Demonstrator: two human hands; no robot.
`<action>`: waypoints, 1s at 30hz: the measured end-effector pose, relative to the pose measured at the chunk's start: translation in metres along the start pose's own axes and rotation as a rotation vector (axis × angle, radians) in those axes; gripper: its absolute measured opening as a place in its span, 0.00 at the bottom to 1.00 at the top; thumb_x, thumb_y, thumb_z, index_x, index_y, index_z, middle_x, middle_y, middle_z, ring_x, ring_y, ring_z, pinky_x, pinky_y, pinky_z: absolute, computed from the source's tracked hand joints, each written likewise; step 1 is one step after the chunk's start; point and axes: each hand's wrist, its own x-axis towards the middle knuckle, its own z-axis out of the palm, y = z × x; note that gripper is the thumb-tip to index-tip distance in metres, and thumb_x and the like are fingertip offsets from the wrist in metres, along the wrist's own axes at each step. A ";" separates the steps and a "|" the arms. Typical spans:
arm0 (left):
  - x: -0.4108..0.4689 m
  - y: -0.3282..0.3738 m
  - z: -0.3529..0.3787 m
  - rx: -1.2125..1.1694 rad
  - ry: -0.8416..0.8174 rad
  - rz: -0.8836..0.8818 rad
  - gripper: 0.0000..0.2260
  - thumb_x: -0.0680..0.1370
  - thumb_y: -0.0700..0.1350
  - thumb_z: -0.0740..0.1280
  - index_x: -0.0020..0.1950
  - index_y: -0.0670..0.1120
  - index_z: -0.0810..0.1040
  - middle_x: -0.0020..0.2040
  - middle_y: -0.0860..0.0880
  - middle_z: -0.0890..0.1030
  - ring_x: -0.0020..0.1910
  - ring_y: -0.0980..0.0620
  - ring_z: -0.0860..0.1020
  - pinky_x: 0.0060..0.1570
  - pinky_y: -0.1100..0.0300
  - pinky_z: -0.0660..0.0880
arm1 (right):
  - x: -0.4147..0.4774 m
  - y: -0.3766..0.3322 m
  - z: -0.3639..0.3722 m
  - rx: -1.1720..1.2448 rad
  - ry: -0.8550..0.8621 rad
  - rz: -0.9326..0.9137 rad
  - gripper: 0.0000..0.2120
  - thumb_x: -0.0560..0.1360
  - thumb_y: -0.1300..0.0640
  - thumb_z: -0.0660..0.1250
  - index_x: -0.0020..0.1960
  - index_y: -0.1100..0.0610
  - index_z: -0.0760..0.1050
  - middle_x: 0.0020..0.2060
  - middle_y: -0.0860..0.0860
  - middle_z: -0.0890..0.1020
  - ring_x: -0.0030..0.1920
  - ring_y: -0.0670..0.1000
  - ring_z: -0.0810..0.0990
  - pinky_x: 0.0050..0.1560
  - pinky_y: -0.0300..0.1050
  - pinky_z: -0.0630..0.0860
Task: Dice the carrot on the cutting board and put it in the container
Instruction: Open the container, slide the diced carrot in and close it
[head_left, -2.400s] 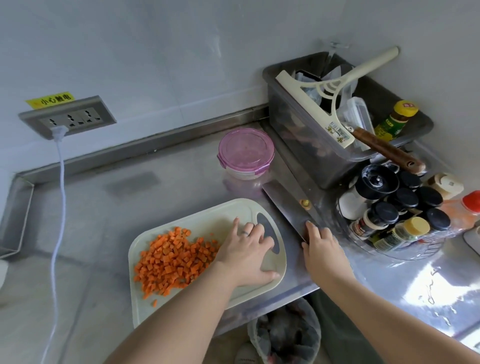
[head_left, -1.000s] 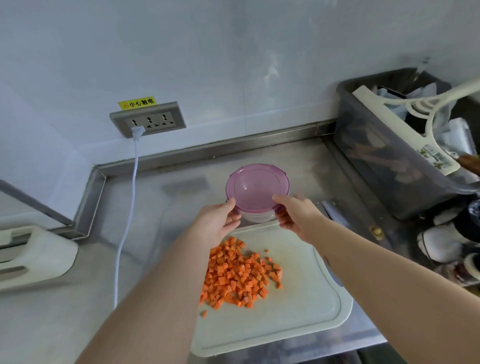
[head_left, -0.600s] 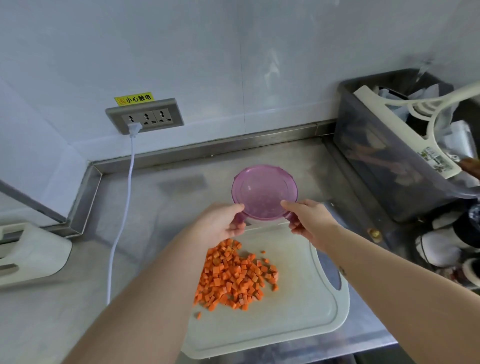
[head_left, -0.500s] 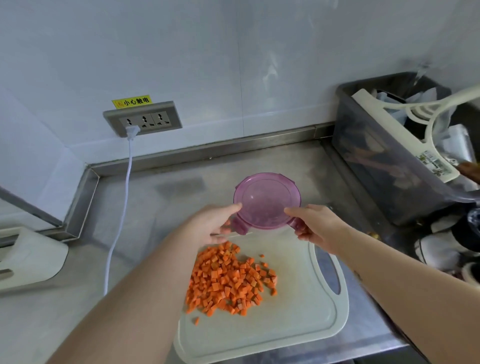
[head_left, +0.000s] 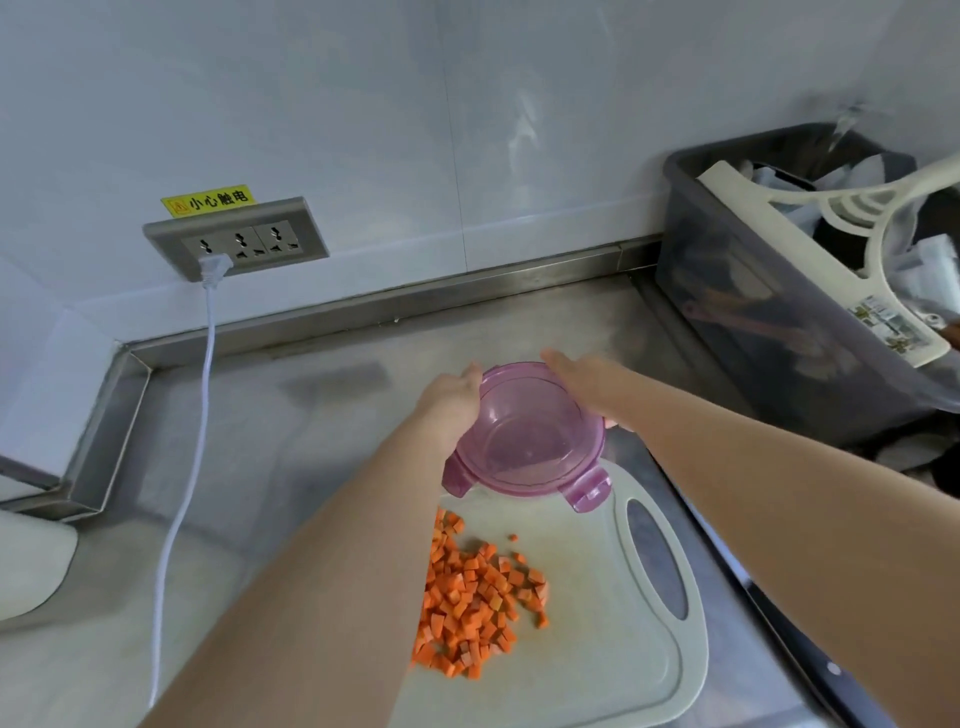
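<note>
Dicing is looking done: the diced carrot (head_left: 478, 608) is sitting in one heap on the cutting board (head_left: 597, 649), no whole piece is showing, and the knife (head_left: 810, 649) is lying on the desk (head_left: 613, 322) at far right. Transfer is not yet started; nothing orange is showing in the container (head_left: 524, 431). The left hand (head_left: 447, 400) is grasping the container's left rim, thumb on the far edge. The container is sitting between both hands over the board's far end, and I can't tell if it is lifted or resting. Its purple lid (head_left: 530, 457) is tilting toward the camera, two latches hanging loose. The base is hiding behind it, so I can't tell if the lid is off. The right hand (head_left: 587, 389) is grasping the right rim. The carrot heap is lying near the grip on the camera side, not touching it, partly under the left forearm. Remaining, by my read: opening, then scooping the dice in.
</note>
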 end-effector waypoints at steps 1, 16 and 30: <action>0.003 0.000 0.001 0.008 -0.007 -0.010 0.23 0.83 0.56 0.52 0.64 0.39 0.72 0.48 0.43 0.76 0.45 0.45 0.73 0.52 0.54 0.70 | 0.003 0.003 0.002 0.034 -0.003 0.016 0.31 0.82 0.40 0.49 0.62 0.66 0.73 0.50 0.60 0.77 0.51 0.58 0.76 0.58 0.47 0.71; 0.006 0.000 0.007 -0.070 0.129 0.226 0.17 0.82 0.54 0.57 0.60 0.42 0.74 0.49 0.46 0.79 0.41 0.51 0.74 0.43 0.59 0.67 | 0.007 0.017 0.013 0.182 0.270 -0.071 0.22 0.76 0.40 0.64 0.36 0.58 0.67 0.27 0.50 0.68 0.28 0.50 0.68 0.31 0.44 0.67; -0.003 0.015 0.003 -0.644 0.179 0.031 0.13 0.79 0.58 0.58 0.46 0.49 0.70 0.47 0.45 0.77 0.50 0.42 0.78 0.56 0.43 0.75 | -0.023 0.047 -0.002 0.668 0.037 -0.177 0.09 0.79 0.55 0.64 0.50 0.58 0.80 0.41 0.52 0.82 0.38 0.47 0.78 0.47 0.43 0.75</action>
